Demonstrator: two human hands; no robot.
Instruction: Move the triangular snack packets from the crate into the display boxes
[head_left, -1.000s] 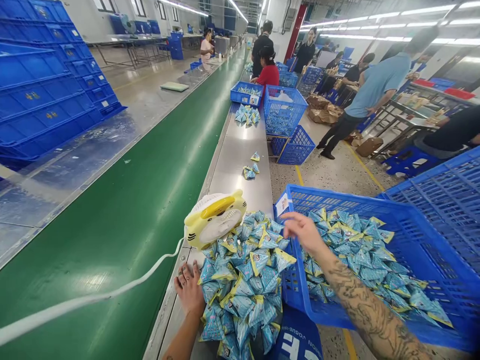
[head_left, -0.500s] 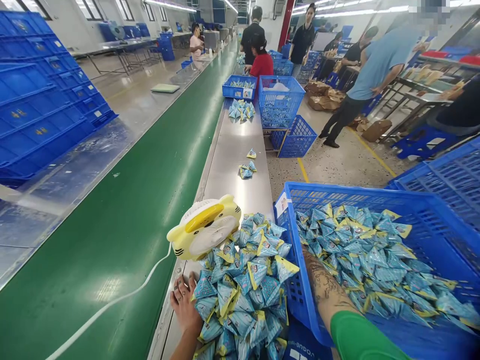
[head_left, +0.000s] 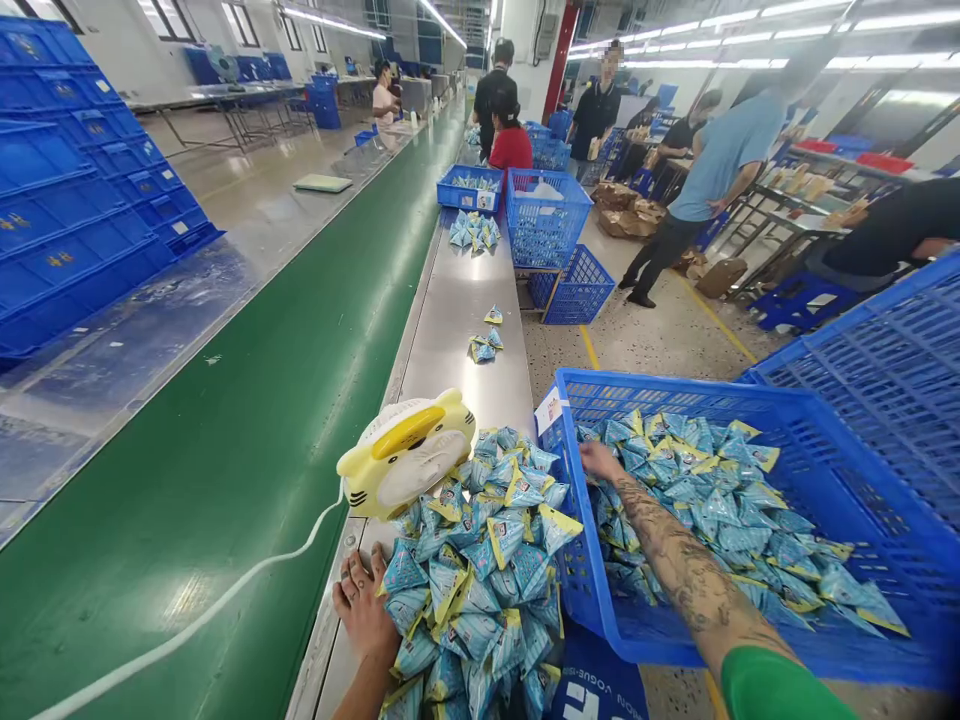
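Packets (head_left: 478, 585) — beside "VOGUE"-lettered cloth (head_left: 602, 672)

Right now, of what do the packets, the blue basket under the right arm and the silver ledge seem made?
The packets look like glossy plastic or foil film, with creases and highlights; the basket, satin moulded plastic, with slotted walls; the ledge, probably smooth bare metal, given silvery reflections.
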